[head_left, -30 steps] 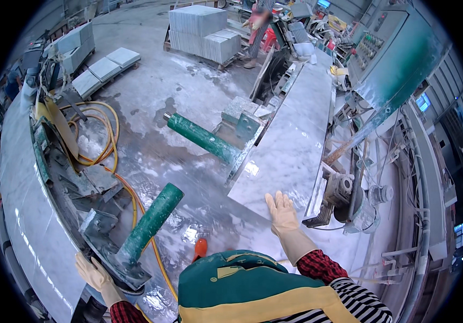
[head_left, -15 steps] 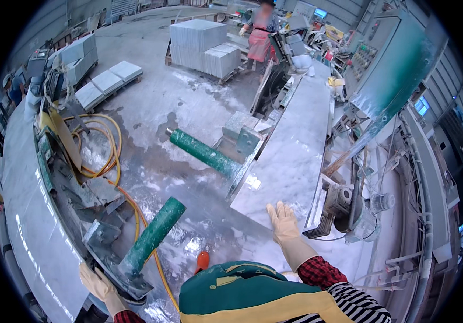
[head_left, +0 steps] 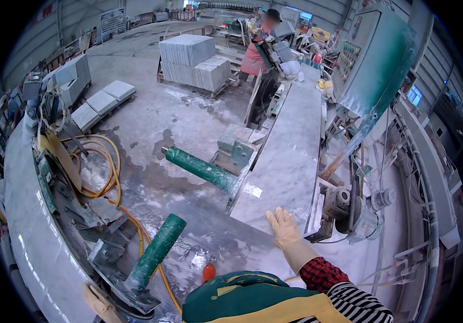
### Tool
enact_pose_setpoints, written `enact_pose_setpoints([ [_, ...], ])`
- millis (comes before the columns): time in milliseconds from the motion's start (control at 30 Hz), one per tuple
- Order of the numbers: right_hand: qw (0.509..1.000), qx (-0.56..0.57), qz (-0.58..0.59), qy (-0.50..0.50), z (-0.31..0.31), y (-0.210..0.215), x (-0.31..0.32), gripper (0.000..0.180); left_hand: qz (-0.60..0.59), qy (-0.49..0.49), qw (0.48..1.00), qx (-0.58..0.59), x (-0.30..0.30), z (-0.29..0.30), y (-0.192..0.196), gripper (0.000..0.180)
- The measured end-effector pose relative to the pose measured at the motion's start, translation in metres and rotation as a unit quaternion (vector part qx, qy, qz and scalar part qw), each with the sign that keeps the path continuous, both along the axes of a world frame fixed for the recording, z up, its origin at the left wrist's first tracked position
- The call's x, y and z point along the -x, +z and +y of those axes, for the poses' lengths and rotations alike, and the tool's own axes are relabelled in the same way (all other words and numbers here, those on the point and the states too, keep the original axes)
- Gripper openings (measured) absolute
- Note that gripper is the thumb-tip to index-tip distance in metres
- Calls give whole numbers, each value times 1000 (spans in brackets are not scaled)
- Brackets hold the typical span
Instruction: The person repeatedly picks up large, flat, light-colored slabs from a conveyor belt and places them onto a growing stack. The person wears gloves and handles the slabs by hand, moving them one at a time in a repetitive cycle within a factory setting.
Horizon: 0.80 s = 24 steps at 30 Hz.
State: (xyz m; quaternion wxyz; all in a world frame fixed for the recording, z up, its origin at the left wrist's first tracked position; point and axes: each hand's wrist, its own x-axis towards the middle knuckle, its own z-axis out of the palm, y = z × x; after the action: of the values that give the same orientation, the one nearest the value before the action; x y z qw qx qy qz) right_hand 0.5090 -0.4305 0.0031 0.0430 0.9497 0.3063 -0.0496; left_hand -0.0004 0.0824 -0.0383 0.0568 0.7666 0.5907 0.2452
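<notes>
At the left of the frame, a pale slab [head_left: 32,253] lies lengthwise, its edge curved by the lens. Your left hand [head_left: 102,304], gloved, is at that slab's inner edge, lower left; its fingers are blurred and partly out of sight, so whether that grip is apart or closed on the edge cannot be told. A yellow hose [head_left: 114,161] lies coiled on the floor, left of centre. Next stands a green cylinder [head_left: 159,253], tilted, near your left hand. A second green roller [head_left: 199,168] projects at mid-frame towards the other slab. A co-worker [head_left: 253,59] stands at upper centre. Right of centre, a marbled slab [head_left: 290,145] runs from upper right down to your right hand [head_left: 284,226], also gloved, which appears to rest on its near end: fingers extended and slightly apart, clamped on nothing. Further right is a motor [head_left: 336,202].

Progress, in judgement: both slabs are laid out flat, and contact with the marbled one appears made. No lifting is evident; the amount of handling left cannot be determined from this view.
</notes>
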Motion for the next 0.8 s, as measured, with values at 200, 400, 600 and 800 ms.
enact_pose_setpoints([
  [200,1000,-20,-12,-5,-2,-4,-2,91,127,64,990,7,3,-4,21,46],
  [400,999,-8,-27,-19,-1,3,-2,92,106,79,991,-29,3,-3,1,47],
  [600,993,-110,31,0,24,37,13,69,135,85,986,-54,17,4,-11,45],
  [800,961,-254,-89,69,66,-11,-10,50,110,68,988,-82,6,-6,0,40],
])
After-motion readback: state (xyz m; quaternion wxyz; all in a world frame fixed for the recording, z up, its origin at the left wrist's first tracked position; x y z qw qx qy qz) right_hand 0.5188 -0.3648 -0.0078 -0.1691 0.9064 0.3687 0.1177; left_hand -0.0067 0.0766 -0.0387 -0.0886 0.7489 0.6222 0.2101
